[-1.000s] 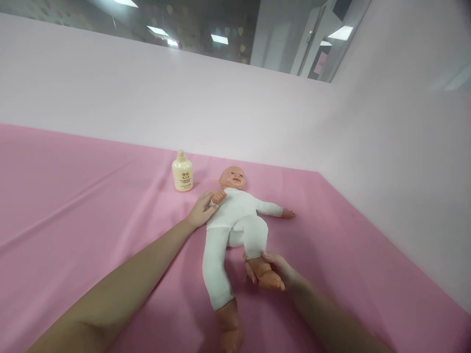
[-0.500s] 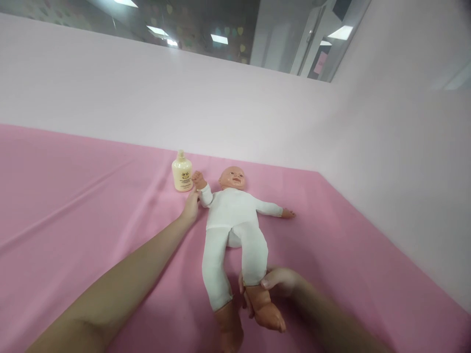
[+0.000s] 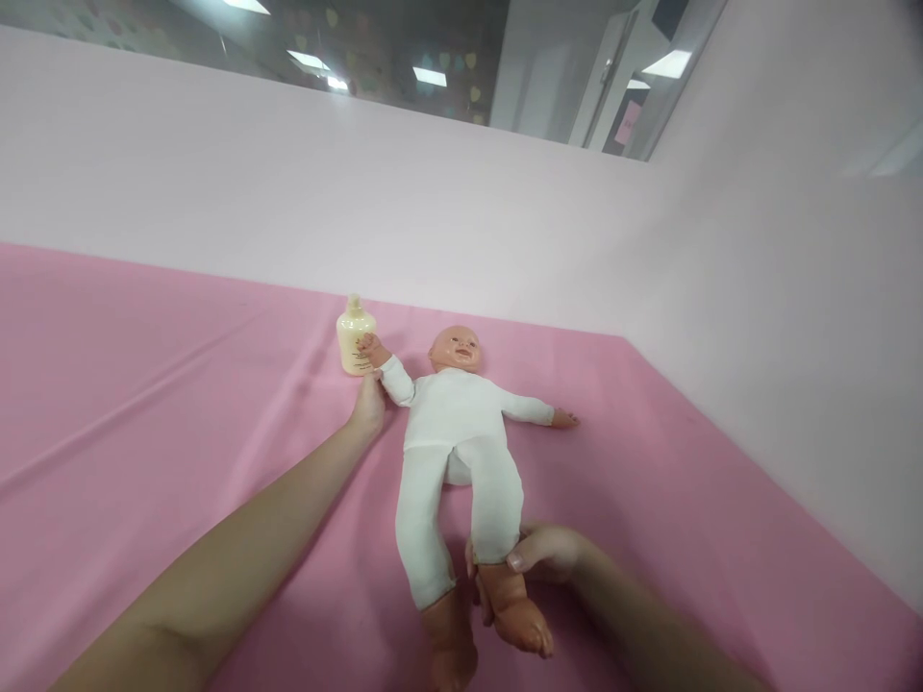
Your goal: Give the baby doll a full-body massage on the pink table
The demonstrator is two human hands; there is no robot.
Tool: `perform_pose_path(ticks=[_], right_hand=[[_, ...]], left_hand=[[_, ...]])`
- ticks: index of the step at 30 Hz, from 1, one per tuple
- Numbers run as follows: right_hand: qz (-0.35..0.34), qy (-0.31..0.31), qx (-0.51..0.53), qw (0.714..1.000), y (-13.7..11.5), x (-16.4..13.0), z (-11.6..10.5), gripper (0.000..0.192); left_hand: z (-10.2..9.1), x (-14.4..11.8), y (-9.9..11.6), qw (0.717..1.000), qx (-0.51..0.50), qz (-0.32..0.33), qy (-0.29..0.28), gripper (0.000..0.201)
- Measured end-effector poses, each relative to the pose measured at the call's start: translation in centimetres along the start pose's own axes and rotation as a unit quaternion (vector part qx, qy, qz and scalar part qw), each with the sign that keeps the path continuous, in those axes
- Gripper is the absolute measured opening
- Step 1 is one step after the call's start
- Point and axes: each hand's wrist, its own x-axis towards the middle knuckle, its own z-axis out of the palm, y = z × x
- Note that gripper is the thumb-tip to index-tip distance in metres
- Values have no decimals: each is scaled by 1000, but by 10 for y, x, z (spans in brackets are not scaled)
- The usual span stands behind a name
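A baby doll with a white cloth body lies on its back, head toward the wall. My left hand is closed around the doll's raised forearm at the picture's left, its fingers partly hidden behind the sleeve. The doll's small hand sticks up above my grip, in front of a cream pump bottle and covering part of its label. My right hand wraps the ankle of the doll's leg on the right, thumb on top and fingers underneath. The doll's other arm stretches out to the right, and its other leg rests on the pink cover.
A pink sheet with a few creases covers the surface under the doll. A white wall rises behind it and along the right. Above is a window with reflections of ceiling lights.
My left hand has moved the doll's arm slightly left, so its hand now overlaps the bottle. The leg in my right hand has shifted a little left and down.
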Motion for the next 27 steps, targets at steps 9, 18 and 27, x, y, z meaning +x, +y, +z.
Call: perform_pose_path(ticks=[9, 18, 27], right_hand=[[2, -6, 0, 1000, -2, 0, 0, 39], [-6, -67, 11, 998, 9, 1, -14, 62], [-150, 51, 7, 987, -1, 0, -6, 54]], left_hand=[[0, -2, 3, 1000, -8, -27, -4, 39], [2, -12, 2, 985, 125, 102, -67, 34], [14, -41, 23, 820, 407, 272, -298, 38]])
